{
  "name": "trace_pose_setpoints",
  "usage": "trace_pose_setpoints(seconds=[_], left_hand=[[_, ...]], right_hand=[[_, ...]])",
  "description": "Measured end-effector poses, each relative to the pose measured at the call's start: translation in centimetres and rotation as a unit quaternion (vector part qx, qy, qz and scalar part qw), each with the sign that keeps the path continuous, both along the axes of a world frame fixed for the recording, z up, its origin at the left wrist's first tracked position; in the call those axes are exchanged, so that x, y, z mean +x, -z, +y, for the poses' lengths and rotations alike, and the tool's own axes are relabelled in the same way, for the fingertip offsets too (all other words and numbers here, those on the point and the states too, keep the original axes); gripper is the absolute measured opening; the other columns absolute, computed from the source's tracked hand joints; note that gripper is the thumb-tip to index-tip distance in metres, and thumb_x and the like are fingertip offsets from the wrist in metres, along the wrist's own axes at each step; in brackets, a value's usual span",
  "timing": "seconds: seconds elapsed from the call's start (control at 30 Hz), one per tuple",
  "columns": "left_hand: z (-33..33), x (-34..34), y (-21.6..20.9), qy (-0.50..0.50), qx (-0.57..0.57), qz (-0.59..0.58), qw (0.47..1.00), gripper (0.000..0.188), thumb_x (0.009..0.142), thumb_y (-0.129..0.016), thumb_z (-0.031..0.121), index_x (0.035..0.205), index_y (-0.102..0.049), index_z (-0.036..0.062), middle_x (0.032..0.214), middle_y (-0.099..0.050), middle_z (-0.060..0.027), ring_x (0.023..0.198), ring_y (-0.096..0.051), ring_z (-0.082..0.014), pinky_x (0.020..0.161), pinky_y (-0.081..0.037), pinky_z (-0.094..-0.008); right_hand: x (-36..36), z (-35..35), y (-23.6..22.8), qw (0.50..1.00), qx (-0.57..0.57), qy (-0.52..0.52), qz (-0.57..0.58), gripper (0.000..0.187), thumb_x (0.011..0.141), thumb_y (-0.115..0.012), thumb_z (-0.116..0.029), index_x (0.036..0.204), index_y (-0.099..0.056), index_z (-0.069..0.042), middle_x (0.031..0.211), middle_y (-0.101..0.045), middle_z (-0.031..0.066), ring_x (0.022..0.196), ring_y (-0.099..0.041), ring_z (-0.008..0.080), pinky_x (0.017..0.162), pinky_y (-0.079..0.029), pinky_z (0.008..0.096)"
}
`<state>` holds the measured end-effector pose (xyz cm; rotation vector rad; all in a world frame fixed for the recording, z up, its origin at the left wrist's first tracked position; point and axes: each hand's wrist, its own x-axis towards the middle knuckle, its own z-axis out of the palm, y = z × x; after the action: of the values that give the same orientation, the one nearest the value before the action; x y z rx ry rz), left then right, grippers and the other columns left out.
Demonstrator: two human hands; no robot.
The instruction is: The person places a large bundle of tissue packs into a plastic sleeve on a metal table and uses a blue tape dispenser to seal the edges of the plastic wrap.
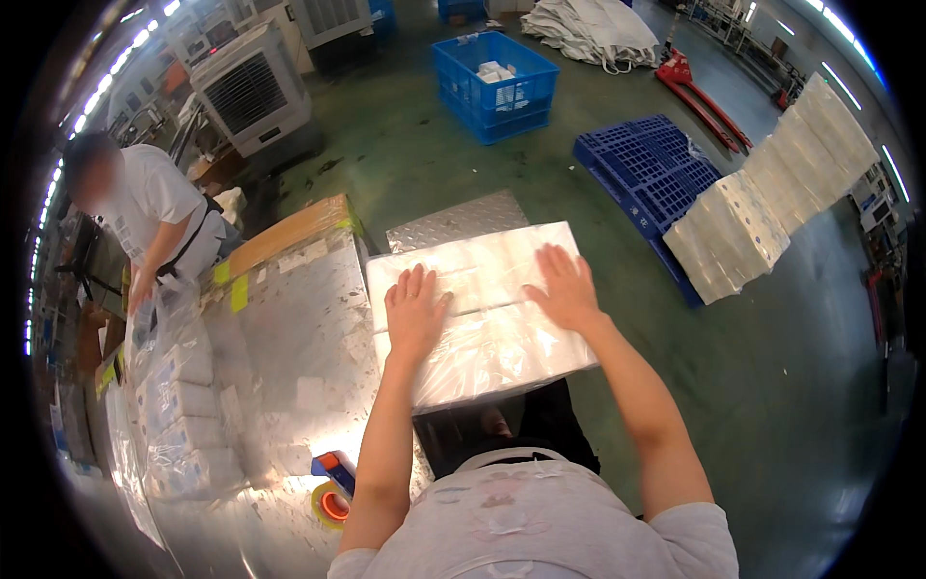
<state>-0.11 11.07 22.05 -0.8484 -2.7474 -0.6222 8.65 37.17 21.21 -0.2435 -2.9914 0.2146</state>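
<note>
In front of me is a large white bundle (492, 338) of packs wrapped in clear, shiny plastic film. A seam runs across its top. My left hand (417, 311) lies flat on the left half, fingers stretched out and pointing away from me. On the far right part rests my right hand (564, 289), slightly blurred, its fingers spread and the palm against the film. Neither hand is wrapped round anything. A tape dispenser (333, 482) with a blue body and an orange-centred roll lies on the metal table (289, 372), beside my left forearm.
At the far left a co-worker (164, 198) handles a clear bag of white packs (183, 415). A patterned metal plate (458, 222) is beyond the bundle. To the right, wrapped bundles (728, 236) stand by a blue pallet (651, 174). A blue crate (497, 87) and red pallet jack (699, 101) stand farther off.
</note>
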Motion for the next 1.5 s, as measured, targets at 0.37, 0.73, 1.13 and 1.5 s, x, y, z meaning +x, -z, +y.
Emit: trace_pose_setpoints(seconds=[0.37, 0.73, 1.13, 1.5], left_hand=[[-0.1, 0.1, 0.4, -0.043, 0.008, 0.031, 0.999, 0.055, 0.083, -0.058, 0.037, 0.125, -0.05, 0.0027, 0.135, -0.044, -0.017, 0.128, -0.035, -0.0359, 0.105, -0.023, -0.0494], [-0.4, 0.1, 0.6, -0.035, 0.043, 0.042, 0.998, 0.053, 0.082, -0.06, 0.034, 0.12, -0.05, -0.0012, 0.131, -0.047, -0.0179, 0.124, -0.039, -0.0353, 0.104, -0.025, -0.0485], [-0.5, 0.2, 0.5, -0.038, 0.052, 0.023, 0.998, 0.053, 0.08, -0.061, 0.033, 0.12, -0.052, -0.0006, 0.132, -0.048, -0.0173, 0.126, -0.039, -0.0327, 0.105, -0.024, -0.0451], [-0.5, 0.2, 0.6, -0.032, 0.075, 0.046, 0.996, 0.05, 0.08, -0.063, 0.031, 0.117, -0.053, -0.0011, 0.128, -0.05, -0.0186, 0.122, -0.042, -0.0354, 0.102, -0.027, -0.0489]], right_hand=[[1.0, -1.4, 0.2, 0.994, -0.055, 0.073, 0.062, 0.059, 0.088, -0.049, -0.04, 0.134, -0.041, -0.005, 0.145, -0.031, 0.0128, 0.137, -0.024, 0.0249, 0.107, -0.019, 0.0518], [1.5, -1.2, 0.2, 0.992, -0.069, 0.067, 0.08, 0.057, 0.087, -0.051, -0.038, 0.131, -0.044, -0.004, 0.143, -0.035, 0.0138, 0.135, -0.027, 0.0264, 0.106, -0.02, 0.0519], [1.5, -1.3, 0.1, 0.99, -0.076, 0.065, 0.097, 0.056, 0.086, -0.053, -0.038, 0.13, -0.045, -0.003, 0.142, -0.036, 0.0139, 0.135, -0.028, 0.0261, 0.106, -0.02, 0.0513], [1.5, -1.4, 0.1, 0.99, -0.082, 0.078, 0.08, 0.056, 0.086, -0.052, -0.038, 0.131, -0.045, -0.005, 0.144, -0.034, 0.0123, 0.136, -0.026, 0.0242, 0.108, -0.018, 0.0498]])
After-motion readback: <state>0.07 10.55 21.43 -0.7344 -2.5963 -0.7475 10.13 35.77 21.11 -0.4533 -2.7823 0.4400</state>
